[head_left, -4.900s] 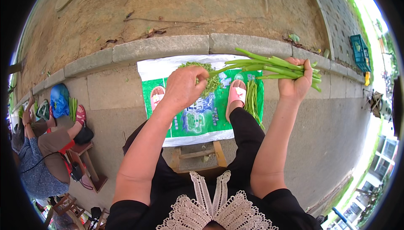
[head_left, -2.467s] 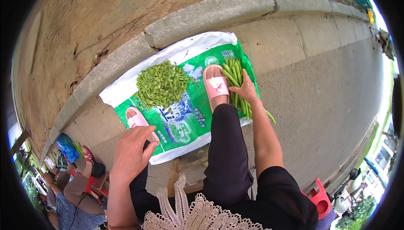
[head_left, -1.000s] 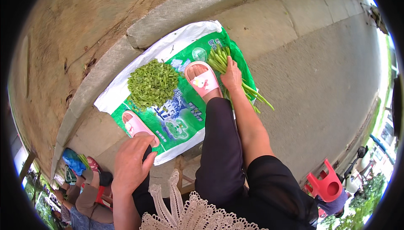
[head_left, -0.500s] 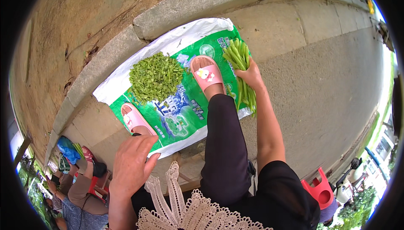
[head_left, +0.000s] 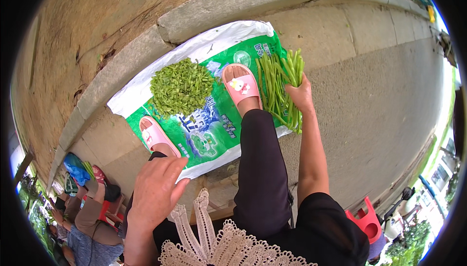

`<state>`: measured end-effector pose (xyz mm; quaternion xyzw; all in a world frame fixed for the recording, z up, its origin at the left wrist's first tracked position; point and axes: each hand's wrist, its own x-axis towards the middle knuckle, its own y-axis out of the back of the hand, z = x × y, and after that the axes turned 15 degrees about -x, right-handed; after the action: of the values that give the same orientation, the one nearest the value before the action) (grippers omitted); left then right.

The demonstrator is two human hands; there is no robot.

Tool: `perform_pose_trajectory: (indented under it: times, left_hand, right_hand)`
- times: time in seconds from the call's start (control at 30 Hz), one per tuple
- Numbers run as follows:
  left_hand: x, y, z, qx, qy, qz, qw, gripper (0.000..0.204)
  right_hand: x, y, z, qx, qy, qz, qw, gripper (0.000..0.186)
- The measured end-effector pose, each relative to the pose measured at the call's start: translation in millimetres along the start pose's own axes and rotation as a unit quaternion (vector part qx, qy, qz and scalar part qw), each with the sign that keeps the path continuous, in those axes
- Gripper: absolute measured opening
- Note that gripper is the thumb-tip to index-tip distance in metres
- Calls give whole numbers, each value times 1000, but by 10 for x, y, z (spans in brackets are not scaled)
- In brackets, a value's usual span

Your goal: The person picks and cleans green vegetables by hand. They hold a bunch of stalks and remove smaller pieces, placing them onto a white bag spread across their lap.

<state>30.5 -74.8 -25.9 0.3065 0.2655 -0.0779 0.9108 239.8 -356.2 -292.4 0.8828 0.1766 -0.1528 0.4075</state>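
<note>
My right hand [head_left: 301, 94] is closed around a bunch of long green vegetable stalks [head_left: 294, 65], just past the right side of my pink slipper [head_left: 242, 86]. More loose stalks [head_left: 273, 90] lie beside it on a flattened green and white sack [head_left: 221, 144]. A heap of chopped green pieces [head_left: 181, 88] rests on the sack's left half, between my two slippered feet. Over my left knee hovers my left hand [head_left: 158, 190], its back up, thumb apart from the loosely bent fingers, with nothing seen in it.
A stone kerb [head_left: 233, 6] runs behind the sack, with bare soil [head_left: 97, 27] beyond. At lower left another person [head_left: 95, 227] sits near a blue bag [head_left: 76, 168]. A red plastic stool [head_left: 367, 222] stands at lower right, on the paved ground's edge.
My right hand has shifted slightly right with some stalks, while others now lie spread on the sack to its left. My left hand has barely moved.
</note>
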Motion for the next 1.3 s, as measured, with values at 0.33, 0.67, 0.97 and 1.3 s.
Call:
perform_pose_trajectory:
  times: [0.33,0.67,0.97,1.3]
  left_hand:
    - [-117,105,25,13,-46,21,999,37]
    - [-230,437,-5,-199,-80,168,962,34]
    - [-488,770,-59,-657,-179,117,723,67]
    - [-654,813,-219,-712,-197,171,652,70]
  right_hand:
    - [-437,976,-477,70,-57,-14,996,33]
    - [-948,1373,-2268,437,82,-150,883,34]
    - [-1705,573,-3619,353,123,-423,826,39]
    - [-2361,-255,-4055,-11,369,-95,925,53]
